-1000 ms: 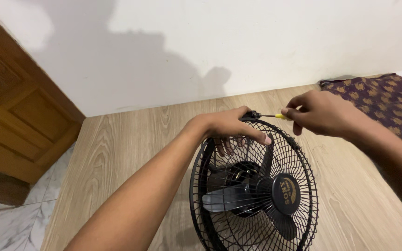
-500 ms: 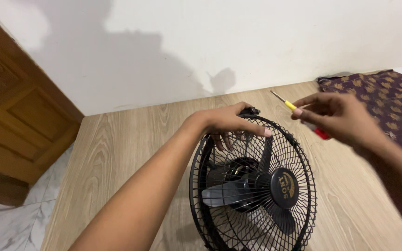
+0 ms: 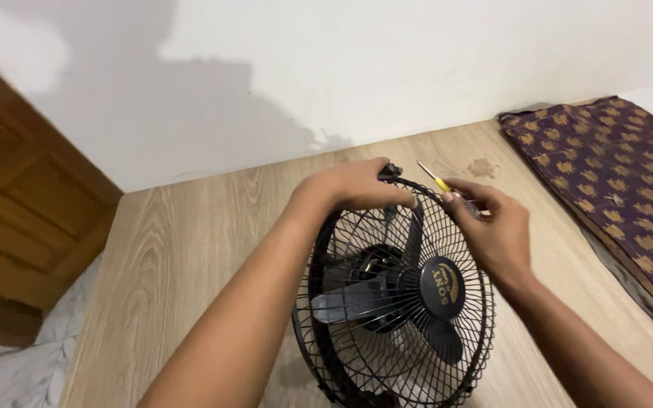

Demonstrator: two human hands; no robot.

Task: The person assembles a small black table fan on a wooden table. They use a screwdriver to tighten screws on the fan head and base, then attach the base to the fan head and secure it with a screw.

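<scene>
A black table fan [image 3: 394, 295] with a wire grille stands upright on the wooden floor [image 3: 190, 242]. My left hand [image 3: 353, 187] grips the top of the grille rim, fingers curled over it beside a small black clip [image 3: 389, 172]. My right hand [image 3: 493, 230] rests against the grille's upper right edge and holds a screwdriver [image 3: 441, 185] with a yellow collar; its thin metal tip points up and left, clear of the clip. The handle is mostly hidden in my palm.
A dark patterned cloth [image 3: 614, 166] lies on the floor at the right. A wooden door [image 3: 17, 196] stands at the left, with pale marble tile [image 3: 9, 370] below it. A white wall [image 3: 341, 68] runs behind.
My right hand pulled the screwdriver off the clip at the grille's top, swung it away to the right, then came back down onto the grille's upper right rim. The left hand kept its grip.
</scene>
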